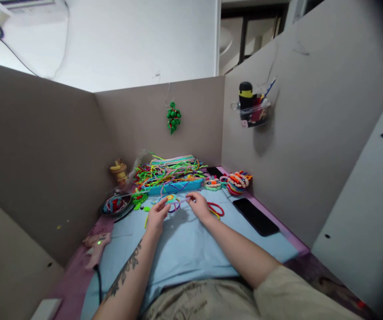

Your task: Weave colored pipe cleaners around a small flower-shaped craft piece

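Observation:
Over the blue cloth (188, 249), my left hand (158, 215) pinches one part of a thin lilac pipe cleaner (179, 202). My right hand (197, 206) grips the same strand a short way to the right, so it runs between my fingertips. Just behind it lies a coiled yellow, orange and turquoise piece (170, 198); I cannot tell whether the strand is joined to it. Beside my right wrist lies a bent red pipe cleaner (218, 208), with a yellow one partly hidden under the arm.
A blue tray (174, 187) heaped with coloured pipe cleaners stands at the back. Finished-looking fuzzy pieces (237, 182) sit at right, near a black phone (255, 216). At left are a dark bowl (117, 204) and a pink glue gun (99, 249) with its cord. Grey panels enclose the table.

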